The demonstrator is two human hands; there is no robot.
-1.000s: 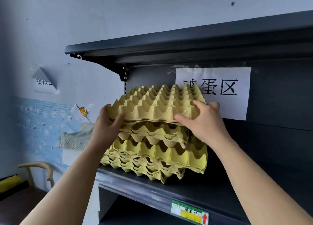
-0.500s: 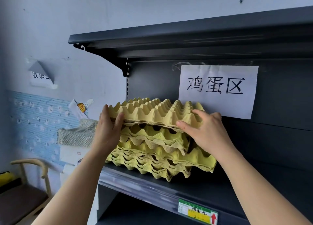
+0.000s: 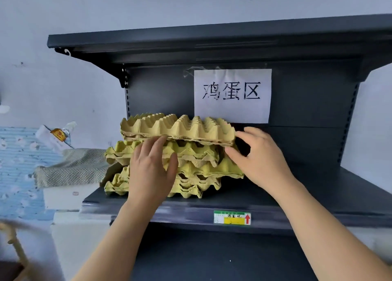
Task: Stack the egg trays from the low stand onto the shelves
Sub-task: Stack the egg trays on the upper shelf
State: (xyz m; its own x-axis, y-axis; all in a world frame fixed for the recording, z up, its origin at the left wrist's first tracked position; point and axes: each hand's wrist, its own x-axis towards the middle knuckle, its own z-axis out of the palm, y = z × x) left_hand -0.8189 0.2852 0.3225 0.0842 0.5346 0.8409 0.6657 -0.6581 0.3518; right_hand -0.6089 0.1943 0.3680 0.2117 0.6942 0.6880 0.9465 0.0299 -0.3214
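Observation:
A stack of several yellow pulp egg trays [image 3: 197, 170] stands on the dark shelf [image 3: 297, 196], towards its left end. The top tray [image 3: 178, 128] lies level on the stack, paler than the trays below it. My left hand [image 3: 151, 170] lies flat against the stack's front, fingers straight and pointing up, their tips at the top tray's lower rim. My right hand [image 3: 261, 160] is at the stack's right side, fingers spread and loosely bent around the top tray's right corner, thumb touching the tray below. The low stand is out of view.
A white paper sign [image 3: 232, 95] hangs on the shelf's back panel, under the upper shelf [image 3: 212, 41]. A price label [image 3: 232, 217] sits on the front rail. Left of the shelf, a woven cloth [image 3: 72, 166] lies on a white box [image 3: 63, 196]; a chair [image 3: 12, 244] stands below.
The top tray came down level onto the stack. My left hand left its left edge and now lies flat on the stack's front. My right hand loosened at the right corner.

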